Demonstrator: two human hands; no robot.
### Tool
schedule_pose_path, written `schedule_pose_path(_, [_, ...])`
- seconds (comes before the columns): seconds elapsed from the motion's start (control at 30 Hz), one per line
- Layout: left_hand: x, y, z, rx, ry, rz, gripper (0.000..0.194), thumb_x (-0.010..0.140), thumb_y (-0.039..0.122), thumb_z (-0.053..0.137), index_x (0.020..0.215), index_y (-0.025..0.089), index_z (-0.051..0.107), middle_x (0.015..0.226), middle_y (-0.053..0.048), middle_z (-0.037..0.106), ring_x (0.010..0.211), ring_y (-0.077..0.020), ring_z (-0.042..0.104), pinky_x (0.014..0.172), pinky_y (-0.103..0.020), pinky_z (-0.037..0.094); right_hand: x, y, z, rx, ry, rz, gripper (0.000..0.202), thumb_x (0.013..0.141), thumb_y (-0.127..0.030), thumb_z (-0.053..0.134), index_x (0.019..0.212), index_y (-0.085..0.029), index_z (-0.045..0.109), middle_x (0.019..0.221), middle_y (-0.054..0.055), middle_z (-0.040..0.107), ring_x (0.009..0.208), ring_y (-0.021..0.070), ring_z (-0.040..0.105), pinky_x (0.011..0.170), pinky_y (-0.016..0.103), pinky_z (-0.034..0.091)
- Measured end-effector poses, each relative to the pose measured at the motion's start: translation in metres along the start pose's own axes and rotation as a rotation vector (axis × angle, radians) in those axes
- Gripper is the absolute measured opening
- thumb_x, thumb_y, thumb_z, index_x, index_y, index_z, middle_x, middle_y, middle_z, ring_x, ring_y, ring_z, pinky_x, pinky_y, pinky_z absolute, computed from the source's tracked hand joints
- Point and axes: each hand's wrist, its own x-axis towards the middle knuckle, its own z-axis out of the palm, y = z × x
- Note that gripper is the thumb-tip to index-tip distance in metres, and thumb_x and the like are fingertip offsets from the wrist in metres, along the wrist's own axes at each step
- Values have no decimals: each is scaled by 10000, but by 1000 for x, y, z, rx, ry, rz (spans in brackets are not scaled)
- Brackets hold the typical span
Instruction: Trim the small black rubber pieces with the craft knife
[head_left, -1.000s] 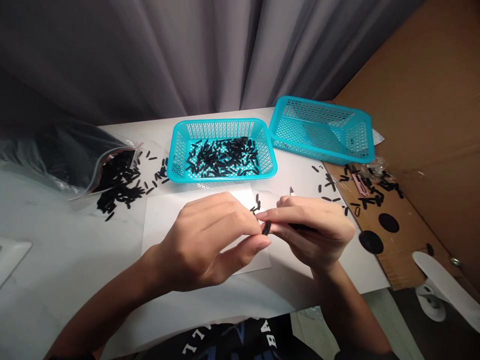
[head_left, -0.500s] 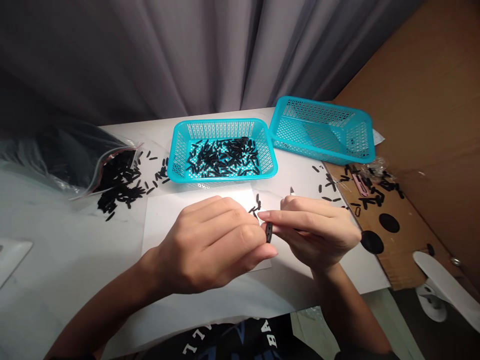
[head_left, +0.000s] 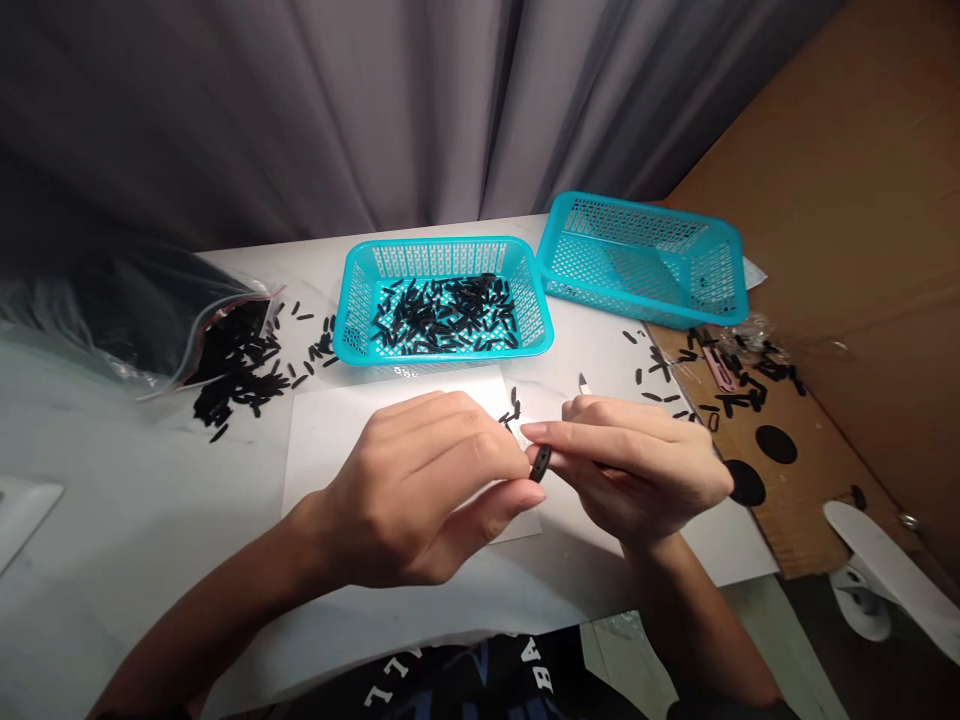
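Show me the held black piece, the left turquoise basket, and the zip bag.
Held black piece (head_left: pixel 541 463): head view, its exposed face.
Left turquoise basket (head_left: pixel 442 358): head view, front rim.
Zip bag (head_left: pixel 139 315): head view, its plastic side.

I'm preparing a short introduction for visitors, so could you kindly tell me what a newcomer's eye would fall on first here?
Probably the two bright blue baskets: the left basket, near the middle, holding black pieces, and the right basket beside it. Next, in front of them, the left hand pinches one piece close to the right hand. At far left, a bag spills a dark heap.
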Motion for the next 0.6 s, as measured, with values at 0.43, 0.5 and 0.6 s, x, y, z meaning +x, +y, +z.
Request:
schedule_pose_path(0.43, [-6, -64, 1, 272, 82, -341, 211, 975, 209, 710, 1177, 148, 705, 1122, -100, 782, 1024, -230, 718, 880, -353, 570, 0, 10, 8, -59, -180, 654, 442, 907, -180, 767, 1309, -207, 587, 567, -135, 555, 474, 104, 516, 501, 233, 404])
schedule_pose_path(0.5, [-5, -47, 7, 96, -26, -233, 106, 966, 192, 735, 1064, 155, 720, 1018, -58, 786, 960, -195, 720, 890, -325, 569, -3, 11, 11, -39, -241, 637, 554, 893, -156, 745, 1391, -204, 508, 580, -137, 557, 487, 116, 530, 521, 239, 421])
schedule_pose_path(0.6, [-5, -30, 16, 68, -124, -170, 44, 965, 136, 719, 1009, 136, 722, 956, -70, 768, 887, -204, 695, 823, -333, 556, -7, 9, 17, 4, -322, 574, 667, 873, -95, 691, 1473, -207, 422, 657, -107, 616, 533, 123, 564, 566, 245, 446])
